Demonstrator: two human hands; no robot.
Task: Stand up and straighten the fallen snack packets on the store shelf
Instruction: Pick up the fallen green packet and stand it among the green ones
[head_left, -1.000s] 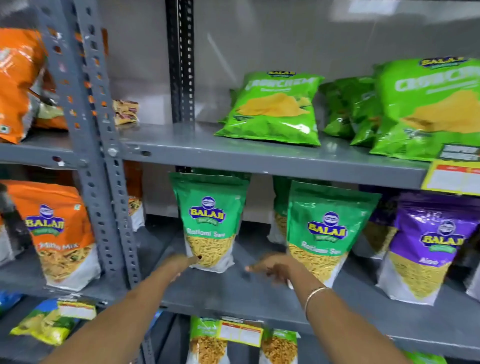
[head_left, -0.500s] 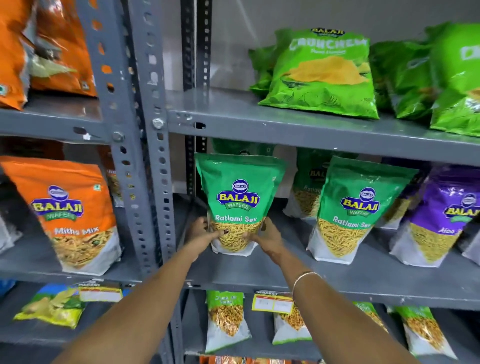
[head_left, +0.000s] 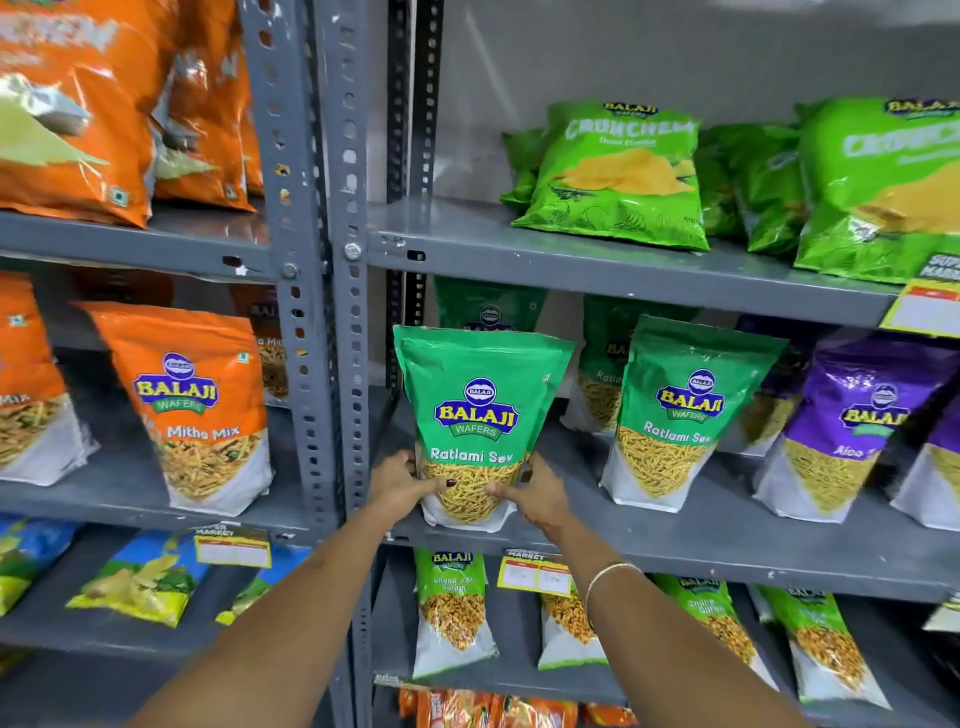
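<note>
A green Ratlami Sev packet (head_left: 475, 410) stands upright at the front left of the middle grey shelf (head_left: 727, 545). My left hand (head_left: 400, 480) grips its lower left side and my right hand (head_left: 535, 493) grips its lower right side, thumbs on the front. A second green Ratlami Sev packet (head_left: 685, 410) stands to its right, with more green packets (head_left: 488, 306) behind. A purple packet (head_left: 852, 421) stands further right, leaning a little.
Light green Crunchem bags (head_left: 618, 176) lean on the upper shelf. Orange Mitha Mix packets (head_left: 192, 405) fill the left rack beyond the perforated grey upright (head_left: 332, 312). Chana packets (head_left: 452, 608) and yellow price tags (head_left: 535, 571) sit on the shelf below.
Both hands reached from the shelf edge to the left Ratlami Sev packet and closed on its lower sides. The view has moved closer and slightly left.
</note>
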